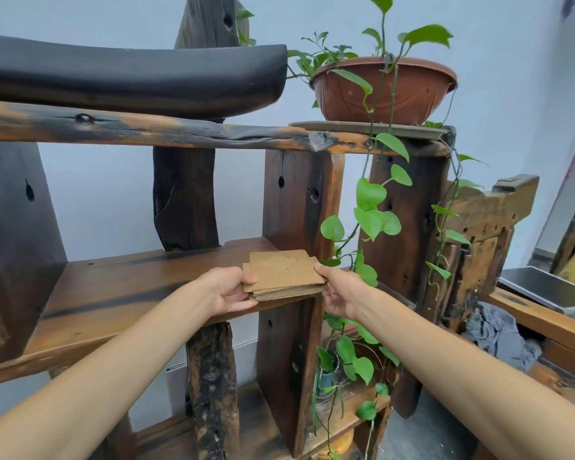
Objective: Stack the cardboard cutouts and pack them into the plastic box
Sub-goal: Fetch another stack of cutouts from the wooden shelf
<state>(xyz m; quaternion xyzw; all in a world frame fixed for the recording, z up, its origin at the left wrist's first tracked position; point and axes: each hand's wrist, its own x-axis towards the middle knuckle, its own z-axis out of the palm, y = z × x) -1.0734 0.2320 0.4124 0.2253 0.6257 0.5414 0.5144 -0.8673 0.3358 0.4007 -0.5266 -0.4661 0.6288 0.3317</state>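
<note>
A stack of brown cardboard cutouts (284,272) sits at the right front corner of the middle wooden shelf (120,287). The sheets are roughly square with notched corners, and the stack is slightly uneven. My left hand (231,290) grips the stack's left edge, thumb on top and fingers under it. Over on the stack's right edge, my right hand (337,290) has its thumb on top and its fingers curled below. No plastic box is in view.
The rustic wooden shelf unit has dark upright posts (296,200) right behind the stack. A brown plant pot (384,91) stands on the top board, its vine leaves (369,207) hanging beside my right hand. A black cushion (130,74) lies top left. Grey cloth (498,336) lies at the right.
</note>
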